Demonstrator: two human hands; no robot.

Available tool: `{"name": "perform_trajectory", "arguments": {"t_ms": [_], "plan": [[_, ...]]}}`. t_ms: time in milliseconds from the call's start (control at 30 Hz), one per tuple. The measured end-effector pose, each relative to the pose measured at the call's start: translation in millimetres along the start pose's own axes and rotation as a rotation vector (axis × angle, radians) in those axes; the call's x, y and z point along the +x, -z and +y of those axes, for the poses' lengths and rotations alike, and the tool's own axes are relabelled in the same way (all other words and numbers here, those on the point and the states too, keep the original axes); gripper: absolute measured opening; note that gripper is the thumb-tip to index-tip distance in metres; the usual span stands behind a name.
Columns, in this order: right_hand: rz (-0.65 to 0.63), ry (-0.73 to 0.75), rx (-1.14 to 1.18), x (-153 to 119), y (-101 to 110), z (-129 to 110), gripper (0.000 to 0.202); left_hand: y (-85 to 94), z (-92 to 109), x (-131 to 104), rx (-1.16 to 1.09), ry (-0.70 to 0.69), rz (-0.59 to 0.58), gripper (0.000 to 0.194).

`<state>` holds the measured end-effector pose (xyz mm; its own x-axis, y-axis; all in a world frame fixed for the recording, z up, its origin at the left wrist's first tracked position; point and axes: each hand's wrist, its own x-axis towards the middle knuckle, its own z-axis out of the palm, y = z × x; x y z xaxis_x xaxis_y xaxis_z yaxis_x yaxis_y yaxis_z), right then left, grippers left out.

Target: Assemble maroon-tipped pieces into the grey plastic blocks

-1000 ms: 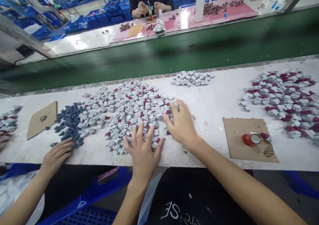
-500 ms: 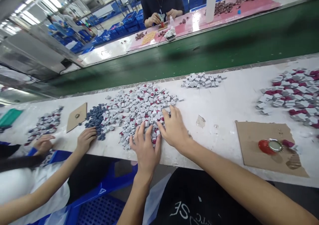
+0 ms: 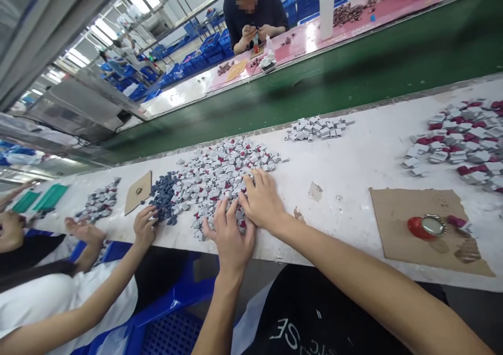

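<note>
A wide pile of small white-grey block-like pieces [image 3: 214,169], with dark red bits among them, lies on the white table [image 3: 365,156] in front of me. My left hand [image 3: 231,234] rests at the pile's near edge, fingers spread over the pieces. Against the pile's right side lies my right hand [image 3: 262,200], its fingers apart and touching the pieces. The two hands are close together, thumbs near each other. Pieces under the palms are hidden. Dark blue pieces [image 3: 164,195] adjoin the pile on its left.
A cardboard sheet [image 3: 401,250] at right bears a red item with a metal ring [image 3: 433,225]. Another mixed pile [image 3: 459,140] lies behind it, and a smaller white pile [image 3: 314,129] at the table's far edge. A co-worker's hand [image 3: 144,226] touches the blue pieces.
My right hand has shifted slightly left, towards my left hand, along the pile's right side. My left hand stays nearly in place. The view has turned a little to the left.
</note>
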<state>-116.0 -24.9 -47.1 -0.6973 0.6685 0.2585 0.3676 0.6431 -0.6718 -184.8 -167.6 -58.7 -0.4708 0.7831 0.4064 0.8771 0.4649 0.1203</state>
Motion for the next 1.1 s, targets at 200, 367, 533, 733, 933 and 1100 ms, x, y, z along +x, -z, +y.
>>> {"name": "perform_trajectory", "arguments": {"t_ms": [200, 367, 533, 733, 933, 1100], "plan": [[0.098, -0.029, 0.035, 9.4, 19.7, 21.3, 0.050, -6.2, 31.2, -3.9, -0.001, -0.093, -0.046, 0.071], [0.136, -0.187, 0.028, 24.2, 32.9, 56.2, 0.060, -15.2, 55.1, 11.5, 0.022, -0.125, -0.035, 0.057], [0.067, -0.222, 0.041, 25.4, 13.8, 49.3, 0.067, -19.1, 48.7, 25.9, 0.034, -0.122, -0.028, 0.037], [-0.013, -0.239, 0.045, 17.9, 7.9, 27.6, 0.073, -18.9, 32.1, 24.6, 0.029, -0.116, -0.023, 0.035], [-0.083, -0.204, 0.071, 33.8, 15.1, 26.3, 0.072, -22.1, 27.8, 29.2, 0.024, -0.113, -0.012, 0.044], [-0.112, -0.204, 0.035, 36.5, 35.0, 22.5, 0.067, -15.2, 34.9, 36.7, -0.102, -0.123, -0.012, 0.051]]}}
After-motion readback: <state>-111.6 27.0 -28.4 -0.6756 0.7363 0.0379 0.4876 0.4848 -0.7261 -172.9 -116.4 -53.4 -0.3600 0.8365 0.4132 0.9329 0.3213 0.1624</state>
